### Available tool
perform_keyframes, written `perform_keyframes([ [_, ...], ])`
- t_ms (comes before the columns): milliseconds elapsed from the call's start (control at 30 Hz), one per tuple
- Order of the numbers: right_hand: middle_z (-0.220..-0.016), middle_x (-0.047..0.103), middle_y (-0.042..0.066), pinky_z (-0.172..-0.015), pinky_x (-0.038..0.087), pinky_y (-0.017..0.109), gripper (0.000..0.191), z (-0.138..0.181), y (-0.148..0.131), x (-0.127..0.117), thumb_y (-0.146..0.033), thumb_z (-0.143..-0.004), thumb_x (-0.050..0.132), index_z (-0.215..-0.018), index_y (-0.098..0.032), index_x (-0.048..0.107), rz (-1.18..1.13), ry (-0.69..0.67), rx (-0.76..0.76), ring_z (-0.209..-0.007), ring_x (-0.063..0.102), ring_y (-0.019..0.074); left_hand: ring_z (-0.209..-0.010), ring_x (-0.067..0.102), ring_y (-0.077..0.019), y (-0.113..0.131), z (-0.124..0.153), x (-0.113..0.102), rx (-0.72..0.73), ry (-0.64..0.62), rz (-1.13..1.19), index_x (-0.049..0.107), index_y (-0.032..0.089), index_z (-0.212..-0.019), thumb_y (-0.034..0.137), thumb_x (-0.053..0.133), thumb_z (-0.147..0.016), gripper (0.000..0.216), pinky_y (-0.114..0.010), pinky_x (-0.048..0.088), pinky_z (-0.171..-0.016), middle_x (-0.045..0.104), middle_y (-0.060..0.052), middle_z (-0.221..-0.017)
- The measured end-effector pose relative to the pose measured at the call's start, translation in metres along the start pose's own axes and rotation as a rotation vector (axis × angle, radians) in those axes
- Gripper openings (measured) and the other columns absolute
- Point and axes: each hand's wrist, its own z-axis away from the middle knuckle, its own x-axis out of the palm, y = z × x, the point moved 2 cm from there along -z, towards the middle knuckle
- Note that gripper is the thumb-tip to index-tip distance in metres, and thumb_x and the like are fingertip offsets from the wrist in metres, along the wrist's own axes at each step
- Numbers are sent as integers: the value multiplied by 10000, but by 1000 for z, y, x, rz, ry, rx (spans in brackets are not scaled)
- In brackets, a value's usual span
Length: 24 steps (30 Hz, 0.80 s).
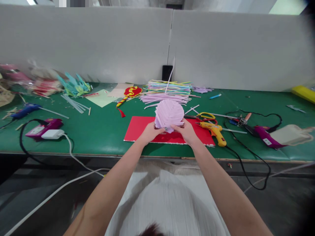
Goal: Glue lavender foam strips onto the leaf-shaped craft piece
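Note:
Between my two hands a round lilac fan-shaped piece (169,113) made of layered pipe-cleaner strips is held up above a red board (137,126). My left hand (151,131) grips its lower left edge, thumb across the front. At the lower right edge, my right hand (185,130) pinches it the same way. The fingers behind the piece are hidden. Just right of my right hand lie yellow-handled scissors (206,115) and a yellow glue gun (216,131). Beyond the piece is a pile of pastel pipe cleaners (169,88), lilac ones nearest.
A red and yellow tasselled fan (132,92) lies left of the pile. A black phone (167,72) leans on the grey partition (98,42). Purple power strips (46,128) with cables sit at both sides. A blue glue gun (27,110) lies far left, a blue pen (215,96) right.

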Motion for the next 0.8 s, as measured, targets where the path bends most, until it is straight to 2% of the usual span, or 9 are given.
perform_keyframes([
  [167,-1014,722,52,-870,527,401,507,0,-1,1,-362,-580,812,-1022,-203,620,7,2,-7,-926,671,220,-887,681,-241,-3,-1,-2,17,-2,-34,646,106,-1017,348,754,-660,445,-389,541,-827,726,-103,-961],
  [500,-1049,715,56,-921,494,402,521,0,-1,1,-379,-589,808,-1043,-207,619,26,-12,-31,-948,663,213,-837,692,-223,1,1,1,-28,-7,73,640,109,-991,332,769,-647,429,-379,552,-809,731,-96,-947],
  [800,-1053,711,61,-935,483,402,513,0,0,0,-384,-588,809,-1029,-201,622,71,-6,-41,-960,655,215,-931,677,-254,0,0,-1,10,12,-16,652,113,-1004,348,795,-617,475,-376,543,-834,725,-100,-1005],
])
